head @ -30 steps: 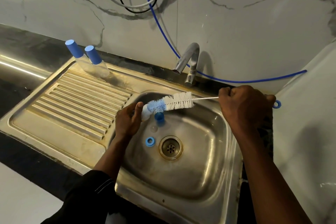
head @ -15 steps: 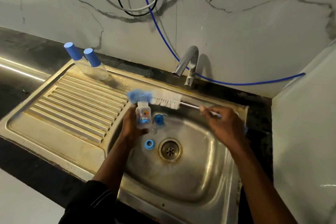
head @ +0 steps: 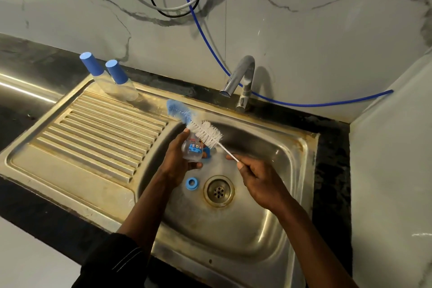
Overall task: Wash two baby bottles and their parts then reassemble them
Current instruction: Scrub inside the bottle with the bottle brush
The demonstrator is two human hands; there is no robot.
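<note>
Head camera: the left hand (head: 177,163) is wrapped around a small clear baby bottle (head: 192,150) with a cartoon print, holding it over the far-left part of the sink basin (head: 268,229). The right hand (head: 259,180) pinches the thin wire stem of a bottle brush (head: 203,132). The brush's white bristles and blue tip lie slanted across the bottle's top, outside the bottle rather than in it. The hands are apart, joined only by the brush. A blue screw ring (head: 192,183) lies flat on the basin floor just left of the drain (head: 218,190), and another blue part (head: 207,152) sits behind the bottle, mostly hidden. Two blue-capped bottles (head: 114,79) stand at the far-left corner of the drainboard (head: 93,142). The main risk is the grip far back on a springy stem: the head may wobble, miss the narrow mouth and flick water or knock the bottle. If the bottle is wet, a sideways push from the bristles might twist it out of the left hand and drop it onto the ring below. The tap (head: 240,77) appears not to be running.
</note>
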